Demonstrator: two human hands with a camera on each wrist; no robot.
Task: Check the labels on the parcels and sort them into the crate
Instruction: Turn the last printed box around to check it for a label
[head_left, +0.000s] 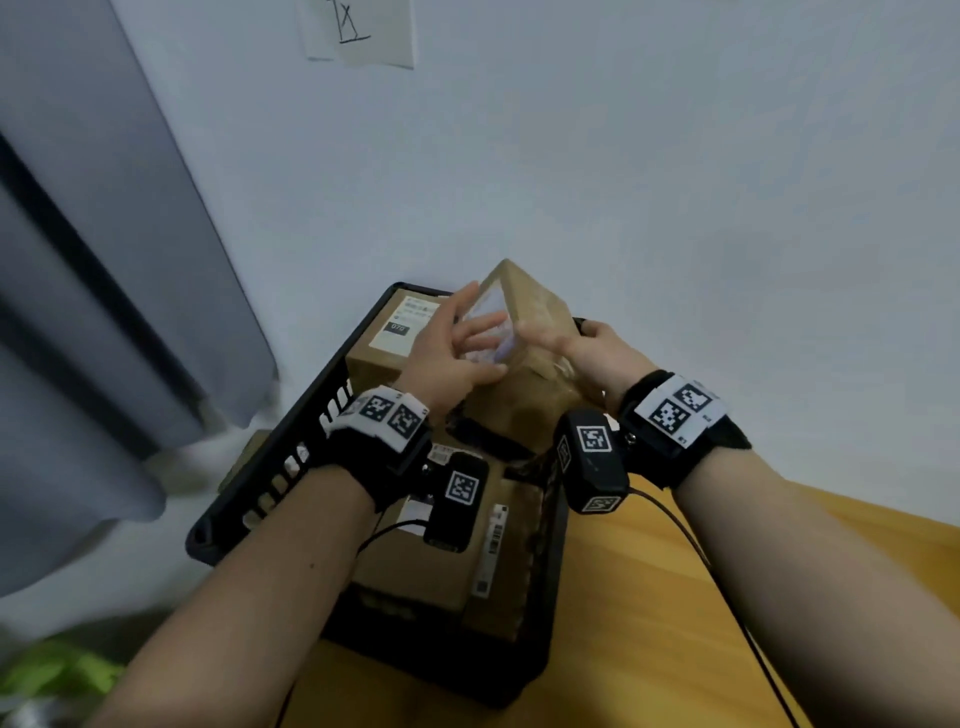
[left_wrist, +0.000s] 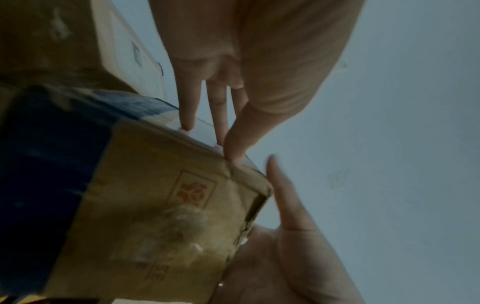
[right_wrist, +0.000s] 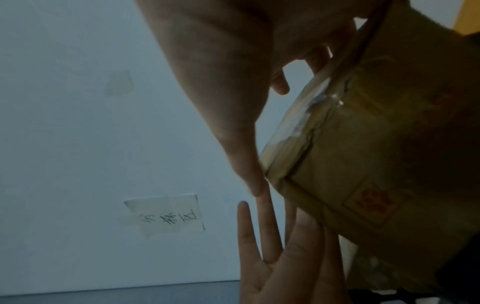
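A brown cardboard parcel (head_left: 535, 312) (left_wrist: 161, 205) (right_wrist: 363, 154) is held tilted above the far end of the black slatted crate (head_left: 291, 452). My left hand (head_left: 457, 343) (left_wrist: 259, 72) (right_wrist: 280, 257) presses straight, spread fingers against the parcel's white labelled face (head_left: 488, 332). My right hand (head_left: 592, 353) (right_wrist: 221, 72) (left_wrist: 285, 257) grips its right side, thumb on the near face and fingers round the back. Inside the crate lie a labelled parcel (head_left: 400, 327) at the far end and another parcel (head_left: 426, 566) near me, partly hidden by my wrists.
The crate stands on a wooden table (head_left: 649, 597) against a pale wall. A handwritten paper note (head_left: 358, 31) (right_wrist: 168, 216) is taped to the wall. Something grey and tall (head_left: 104, 260) stands to the left, and something green (head_left: 62, 675) lies at the lower left.
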